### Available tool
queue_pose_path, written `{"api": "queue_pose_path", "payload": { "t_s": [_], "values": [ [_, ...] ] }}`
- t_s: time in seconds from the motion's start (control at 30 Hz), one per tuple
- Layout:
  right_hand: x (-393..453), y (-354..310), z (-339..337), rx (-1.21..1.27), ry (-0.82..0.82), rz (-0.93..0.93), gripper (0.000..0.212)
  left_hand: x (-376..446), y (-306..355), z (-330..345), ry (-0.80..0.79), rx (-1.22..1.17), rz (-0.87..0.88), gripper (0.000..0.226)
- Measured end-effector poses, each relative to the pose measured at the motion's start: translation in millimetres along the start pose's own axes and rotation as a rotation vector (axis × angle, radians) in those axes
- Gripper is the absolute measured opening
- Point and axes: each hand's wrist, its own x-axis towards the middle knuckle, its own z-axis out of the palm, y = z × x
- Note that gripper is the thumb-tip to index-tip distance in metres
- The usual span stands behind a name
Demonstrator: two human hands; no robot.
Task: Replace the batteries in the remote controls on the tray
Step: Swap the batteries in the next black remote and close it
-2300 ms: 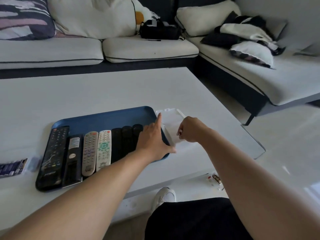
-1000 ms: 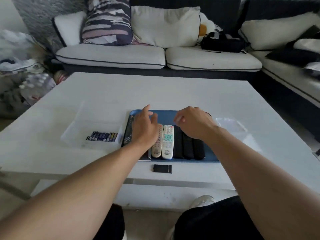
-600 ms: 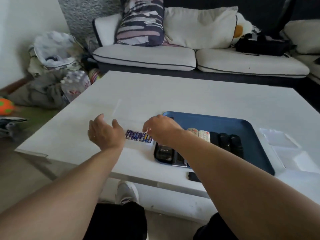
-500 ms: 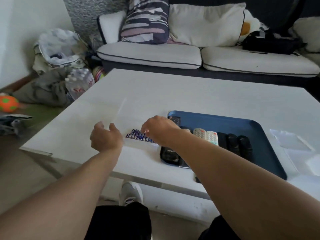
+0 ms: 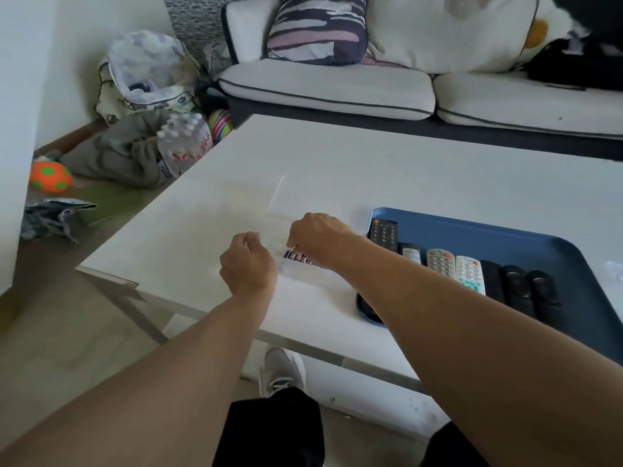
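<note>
Our right hand (image 5: 317, 237) reaches down with curled fingers onto the row of batteries (image 5: 298, 257) in the clear box (image 5: 362, 224) on the tabletop (image 5: 404, 170); whether it grips one we cannot tell. Our left hand (image 5: 247, 267) hovers beside them, loosely curled and holding nothing, while the remote controls (image 5: 468, 273) lie side by side in the blue tray (image 5: 505, 235) to the right.

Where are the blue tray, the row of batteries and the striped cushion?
blue tray (image 5: 505, 234): head view, bare floor behind the remotes.
row of batteries (image 5: 296, 257): head view, visible cells below the right hand.
striped cushion (image 5: 315, 28): head view, middle of its front face.
</note>
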Motion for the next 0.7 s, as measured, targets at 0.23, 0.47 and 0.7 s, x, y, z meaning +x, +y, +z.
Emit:
{"api": "queue_pose_path", "payload": {
  "t_s": [0.23,0.47,0.7],
  "values": [
    [5.4,-8.4,1.8,-0.077,-0.003,-0.044,0.038,0.1,-1.4,-4.3,-0.03,-0.015,-0.008,0.028],
    [11.0,-10.1,4.4,-0.044,-0.034,-0.068,0.042,-0.5,-0.2,-5.8,-0.042,-0.019,-0.026,0.028],
    [17.5,-11.8,7.4,-0.061,-0.059,-0.14,0.035,0.8,-1.5,-5.6,-0.047,-0.011,-0.019,0.03]
  ]
}}
